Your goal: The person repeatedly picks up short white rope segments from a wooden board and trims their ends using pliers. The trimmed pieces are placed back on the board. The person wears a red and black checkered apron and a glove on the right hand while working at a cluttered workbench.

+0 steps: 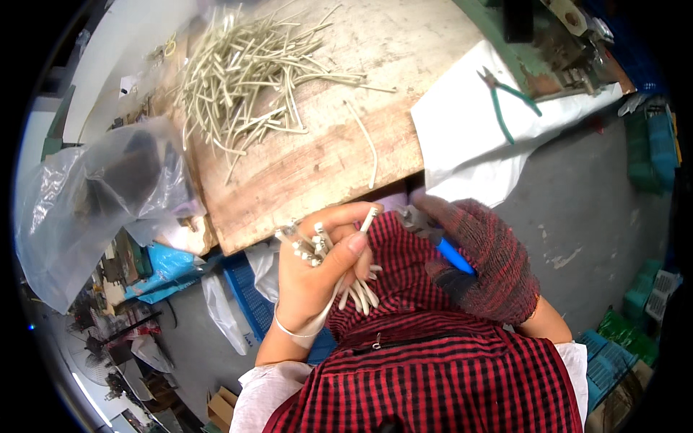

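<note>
My bare left hand [299, 281] is closed round a bunch of short off-white cables [359, 294], whose pale ends stick out on both sides of the fingers. One cable [369, 220] is pinched between thumb and forefinger, with its tip pointing up. A thin white band [299, 334] rings the left wrist. In a dark red and grey knitted glove, my right hand [498, 267] grips pliers with a blue handle [455, 256]. Their metal jaws [415, 221] lie a little right of the pinched cable, apart from it; whether the jaws are parted I cannot tell.
A pile of similar cables [245, 79] covers the far left of the worn wooden table [289, 191]; a single cable [368, 144] lies nearer its edge. Green-handled cutters [498, 108] rest on white sheeting [455, 108] at right. A clear plastic bag [94, 195] hangs at left.
</note>
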A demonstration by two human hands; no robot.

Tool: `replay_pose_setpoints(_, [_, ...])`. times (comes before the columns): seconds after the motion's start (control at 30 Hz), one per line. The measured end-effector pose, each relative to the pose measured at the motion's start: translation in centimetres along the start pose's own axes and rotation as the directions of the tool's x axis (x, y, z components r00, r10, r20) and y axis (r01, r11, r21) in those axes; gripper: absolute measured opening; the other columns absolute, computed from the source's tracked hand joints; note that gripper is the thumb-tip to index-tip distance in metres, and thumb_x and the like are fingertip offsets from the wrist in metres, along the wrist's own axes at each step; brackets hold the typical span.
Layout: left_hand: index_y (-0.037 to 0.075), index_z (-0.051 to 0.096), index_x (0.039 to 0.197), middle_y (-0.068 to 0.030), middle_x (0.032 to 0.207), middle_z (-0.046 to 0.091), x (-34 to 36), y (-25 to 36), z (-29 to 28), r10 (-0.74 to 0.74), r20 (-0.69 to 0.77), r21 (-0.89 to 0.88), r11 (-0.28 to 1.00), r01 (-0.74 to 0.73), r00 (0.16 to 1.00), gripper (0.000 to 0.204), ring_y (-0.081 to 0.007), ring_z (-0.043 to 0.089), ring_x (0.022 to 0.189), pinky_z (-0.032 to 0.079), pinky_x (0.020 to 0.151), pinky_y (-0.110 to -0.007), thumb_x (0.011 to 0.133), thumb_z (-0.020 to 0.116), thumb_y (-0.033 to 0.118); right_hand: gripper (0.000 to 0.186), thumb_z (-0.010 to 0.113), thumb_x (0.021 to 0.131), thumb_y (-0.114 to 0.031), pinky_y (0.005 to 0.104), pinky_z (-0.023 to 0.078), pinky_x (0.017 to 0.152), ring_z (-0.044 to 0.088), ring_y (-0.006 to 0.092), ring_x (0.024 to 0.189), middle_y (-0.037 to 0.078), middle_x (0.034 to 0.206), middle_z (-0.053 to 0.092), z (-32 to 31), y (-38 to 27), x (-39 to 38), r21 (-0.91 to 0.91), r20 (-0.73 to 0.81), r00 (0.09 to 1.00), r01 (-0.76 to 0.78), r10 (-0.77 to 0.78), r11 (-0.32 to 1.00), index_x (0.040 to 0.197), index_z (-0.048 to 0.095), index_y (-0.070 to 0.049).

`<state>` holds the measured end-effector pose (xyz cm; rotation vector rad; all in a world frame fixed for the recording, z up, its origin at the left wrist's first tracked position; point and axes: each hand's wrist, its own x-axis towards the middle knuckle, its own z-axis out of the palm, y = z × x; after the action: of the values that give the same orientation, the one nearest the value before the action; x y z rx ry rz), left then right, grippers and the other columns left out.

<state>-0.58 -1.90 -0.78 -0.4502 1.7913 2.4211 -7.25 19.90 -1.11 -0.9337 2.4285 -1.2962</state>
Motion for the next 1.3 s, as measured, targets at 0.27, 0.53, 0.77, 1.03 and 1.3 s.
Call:
replay_pose_setpoints(0.27, [-0.009, 0.057, 0.121, -0.0034, 0.067, 0.056, -1.0, 1.5, 1.1, -0.120, 0.025, -0.092, 0.988, 0.122, 0.992, 0.031, -0.0075, 0.046, 0.053, 0.035, 0.048, -0.022, 0.091, 0.058, -0.004, 0.065, 0.071, 0.068, -0.007, 0.0436, 0.048, 0.080, 0.059, 0.0330, 0.089, 0.015, 0.103, 0.062, -1.8, -2.1, 0.2, -0.321, 0.127, 0.992, 0.043, -0.002, 0.946, 0.132, 0.057, -0.010])
replay_pose_setpoints(0.53, [-0.011, 0.065, 0.107, -0.0029, 0.065, 0.058, -0.4, 3.6, 0.4, -0.404, 0.193, 0.112, 0.914, 0.389, 0.894, 0.022, -0.0065, 0.049, 0.052, 0.036, 0.046, -0.021, 0.086, 0.062, -0.006, 0.045, 0.074, 0.071, -0.018, 0.0377, 0.048, 0.067, 0.059, 0.0225, 0.075, 0.006, 0.088, 0.062, -5.0, -1.0, 0.0, -0.661, 0.243, 0.916, 0.398, -0.320, 0.636, 0.116, 0.068, -0.023])
replay_pose_setpoints(0.77, [-0.010, 0.070, 0.096, -0.0109, 0.068, 0.066, 0.4, 4.0, 1.2, -0.510, 0.237, 0.325, 0.844, 0.428, 0.827, 0.029, -0.0107, 0.057, 0.052, 0.042, 0.046, -0.021, 0.067, 0.072, -0.010, 0.035, 0.076, 0.070, -0.028, 0.0385, 0.050, 0.069, 0.055, 0.0145, 0.067, -0.002, 0.081, 0.059, -6.1, -0.2, 2.5, -0.673, 0.264, 0.776, 0.574, -0.573, 0.467, 0.104, 0.072, -0.035])
replay_pose_setpoints(1.03, [-0.011, 0.069, 0.097, -0.0106, 0.069, 0.066, 0.2, 3.1, 0.6, -0.428, 0.203, 0.298, 0.884, 0.361, 0.880, 0.027, -0.0093, 0.056, 0.050, 0.042, 0.045, -0.021, 0.071, 0.072, -0.007, 0.044, 0.080, 0.065, -0.027, 0.0345, 0.045, 0.063, 0.056, 0.0172, 0.069, -0.002, 0.078, 0.058, -6.3, 0.3, 0.9, -0.661, 0.359, 0.824, 0.556, -0.437, 0.505, 0.107, 0.070, -0.026])
replay_pose_setpoints(1.3, [0.005, 0.061, 0.111, -0.0062, 0.082, 0.067, 2.0, 2.4, -0.1, -0.168, 0.112, 0.388, 0.915, 0.112, 0.979, 0.019, -0.0125, 0.061, 0.056, 0.044, 0.047, -0.025, 0.093, 0.061, 0.009, 0.052, 0.072, 0.072, -0.011, 0.0389, 0.050, 0.079, 0.062, 0.0295, 0.089, 0.010, 0.097, 0.065, -1.8, 3.3, -2.4, -0.221, -0.054, 0.998, -0.002, -0.010, 0.975, 0.122, 0.061, -0.012])
